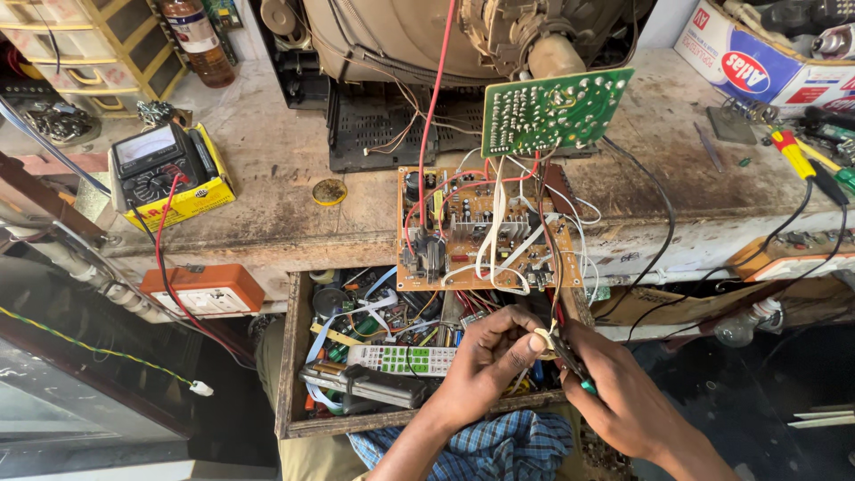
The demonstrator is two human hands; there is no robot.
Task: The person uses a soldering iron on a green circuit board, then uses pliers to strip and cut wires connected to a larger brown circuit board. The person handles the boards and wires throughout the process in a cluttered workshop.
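The left hand (485,361) is closed, its fingertips pinched on a small pale ring-shaped part (543,339), held over the open drawer (294,356). The right hand (623,396) meets it from the other side, curled shut around a slim tool with a green handle tip (588,386), whose dark front end lies against the same small part. Both hands hover just below the brown circuit board (481,227), which overhangs the front edge of the worktop (285,178) with white, red and black wires looping across it. Under the hands, the drawer is crowded with loose parts, cables and a pale remote control (401,359) with green buttons. Above the brown board a green circuit board (554,110) stands tilted, wired to the back of an old picture tube (401,36). Far to the left on the worktop sits an analogue multimeter (156,160) on a yellow box, and an orange-and-white socket box (205,289) is fixed to the front edge below it.
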